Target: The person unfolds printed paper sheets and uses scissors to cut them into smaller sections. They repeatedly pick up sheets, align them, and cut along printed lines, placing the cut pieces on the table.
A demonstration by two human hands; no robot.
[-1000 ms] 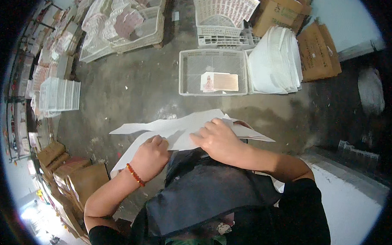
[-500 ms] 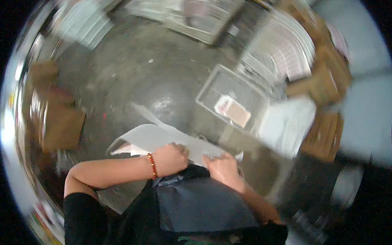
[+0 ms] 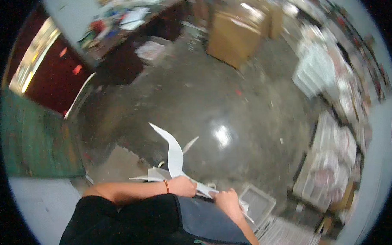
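- White sheets (image 3: 175, 158): held before the person's waist, above the floor (image 3: 256, 137); the gripped edge runs obliquely, from far left to near right.
- Free ends: one long strip curves forward and leftward to a pointed tip; a narrower tip points forward and rightward. Other ends show beyond the left wrist and beside the right hand. Blur obscures the number of sheets.
- Left hand (image 3: 183, 186): fingers closed on the sheets; a reddish bracelet (image 3: 166, 187) circles the wrist.
- Right hand (image 3: 228, 202): clamped on the same edge, a short gap from the left hand.
- Dark apron (image 3: 210, 218): directly behind the gripped edge.
- Pale crate (image 3: 262, 192): beyond the right hand, at floor level.
- Periphery: brown carton (image 3: 233, 39) ahead; white stacked baskets (image 3: 312, 70) farther right.
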